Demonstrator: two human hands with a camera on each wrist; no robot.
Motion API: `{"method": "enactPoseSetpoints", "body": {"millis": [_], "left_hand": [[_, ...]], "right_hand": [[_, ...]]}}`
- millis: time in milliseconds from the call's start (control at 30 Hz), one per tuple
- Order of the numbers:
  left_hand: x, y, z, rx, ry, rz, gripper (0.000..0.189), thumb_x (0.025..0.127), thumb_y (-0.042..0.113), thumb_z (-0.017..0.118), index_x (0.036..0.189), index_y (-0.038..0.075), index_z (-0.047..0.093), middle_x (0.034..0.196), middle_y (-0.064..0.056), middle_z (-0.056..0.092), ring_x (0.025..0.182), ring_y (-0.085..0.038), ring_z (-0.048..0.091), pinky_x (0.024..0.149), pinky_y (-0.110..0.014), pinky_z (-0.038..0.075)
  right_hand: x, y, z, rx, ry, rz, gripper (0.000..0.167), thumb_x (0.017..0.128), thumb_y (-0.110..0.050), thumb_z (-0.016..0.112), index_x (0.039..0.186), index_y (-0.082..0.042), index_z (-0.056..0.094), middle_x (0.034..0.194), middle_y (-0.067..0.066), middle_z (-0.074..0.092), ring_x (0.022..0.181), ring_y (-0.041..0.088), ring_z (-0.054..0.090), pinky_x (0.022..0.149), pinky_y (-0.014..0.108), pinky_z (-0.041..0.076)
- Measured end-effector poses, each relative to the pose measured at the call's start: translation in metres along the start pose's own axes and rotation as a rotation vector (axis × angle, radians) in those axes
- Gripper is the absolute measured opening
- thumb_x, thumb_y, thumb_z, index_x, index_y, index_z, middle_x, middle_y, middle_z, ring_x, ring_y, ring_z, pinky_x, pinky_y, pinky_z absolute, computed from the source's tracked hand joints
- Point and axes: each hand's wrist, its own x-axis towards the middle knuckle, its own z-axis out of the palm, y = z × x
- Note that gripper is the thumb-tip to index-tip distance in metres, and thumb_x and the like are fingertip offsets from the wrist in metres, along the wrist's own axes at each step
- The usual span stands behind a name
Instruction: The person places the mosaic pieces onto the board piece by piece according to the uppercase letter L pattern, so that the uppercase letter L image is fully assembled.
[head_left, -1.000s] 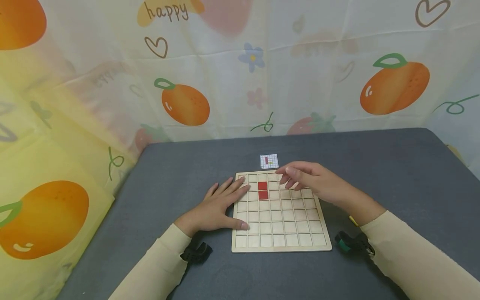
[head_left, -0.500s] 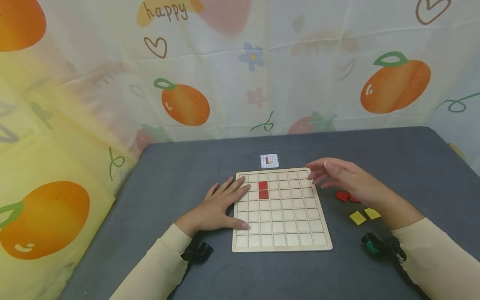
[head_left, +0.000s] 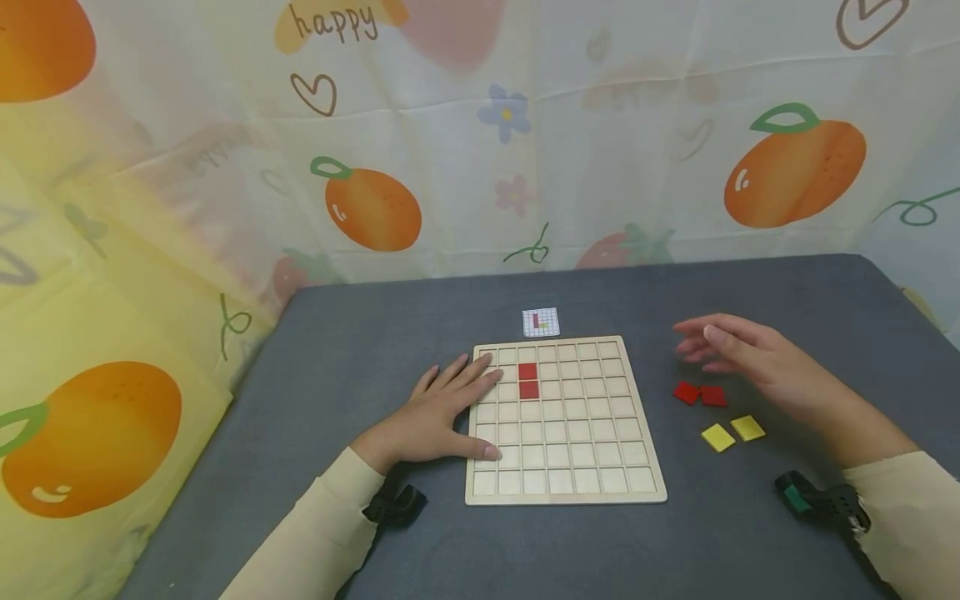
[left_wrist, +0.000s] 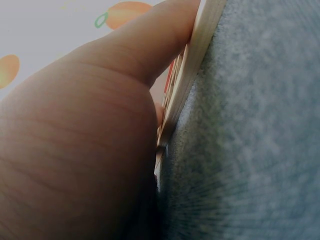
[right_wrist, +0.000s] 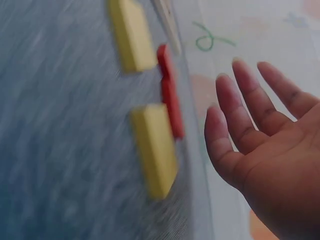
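A wooden grid board [head_left: 566, 499] lies flat on the grey table, with two red square tiles [head_left: 528, 381] one above the other in its third column. Across the board's left edge rests my left hand [head_left: 431, 421], fingers spread and straight; the left wrist view has its thumb [left_wrist: 150, 37] on the rim. My right hand [head_left: 757, 358] hovers right of the board, holding nothing, its fingers loosely bent. Just below it on the table lie a red tile [head_left: 686, 393], another red tile [head_left: 713, 396], a yellow tile [head_left: 717, 437] and a second yellow tile [head_left: 747, 428].
A small card [head_left: 541, 322] printed with a grid and coloured cells lies behind the board. A fruit-patterned cloth [head_left: 585, 142] hangs behind the table and along its left side. Each forearm wears a dark wrist strap [head_left: 821, 500].
My right hand has moved right, from over the board's upper part to above the loose tiles, uncovering them. The left hand and the two red tiles on the board have stayed put.
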Motion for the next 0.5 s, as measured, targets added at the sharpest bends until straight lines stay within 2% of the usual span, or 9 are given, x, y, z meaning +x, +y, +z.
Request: {"method": "enactPoseSetpoints", "body": {"millis": [133, 267, 400, 500], "left_hand": [[0.000, 0.000, 0.000, -0.002, -0.006, 0.003, 0.113, 0.090, 0.078, 0.073, 0.177, 0.033, 0.016, 0.182, 0.010, 0.001, 0.165, -0.023, -0.008, 0.126, -0.061, -0.008], [-0.001, 0.000, -0.001, -0.005, -0.009, 0.002, 0.113, 0.090, 0.078, 0.073, 0.177, 0.033, 0.016, 0.182, 0.010, 0.001, 0.165, -0.023, -0.008, 0.125, -0.061, -0.008], [-0.001, -0.001, 0.000, -0.001, -0.007, 0.001, 0.113, 0.090, 0.079, 0.072, 0.177, 0.033, 0.016, 0.182, 0.010, 0.000, 0.165, -0.023, -0.008, 0.126, -0.061, -0.008], [0.000, -0.002, 0.001, 0.003, -0.001, 0.011, 0.113, 0.091, 0.079, 0.072, 0.177, 0.032, 0.016, 0.182, 0.009, 0.000, 0.165, -0.023, -0.008, 0.125, -0.062, -0.007]], "right_hand": [[-0.004, 0.010, -0.003, -0.034, 0.016, 0.056, 0.038, 0.119, -0.015, 0.048, 0.151, 0.003, 0.057, 0.130, 0.019, 0.069, 0.116, 0.012, 0.070, 0.095, 0.020, 0.053], [-0.006, 0.016, -0.004, -0.102, 0.007, 0.123, 0.042, 0.116, -0.019, 0.057, 0.153, 0.000, 0.057, 0.136, 0.018, 0.067, 0.116, 0.007, 0.067, 0.093, 0.020, 0.052], [-0.008, 0.020, -0.003, -0.168, -0.025, 0.150, 0.046, 0.112, -0.020, 0.067, 0.153, -0.002, 0.057, 0.137, 0.015, 0.065, 0.114, 0.007, 0.063, 0.090, 0.024, 0.053], [-0.008, 0.023, -0.001, -0.192, -0.037, 0.140, 0.049, 0.108, -0.018, 0.073, 0.152, -0.001, 0.059, 0.136, 0.016, 0.065, 0.114, 0.013, 0.062, 0.089, 0.026, 0.054]]}}
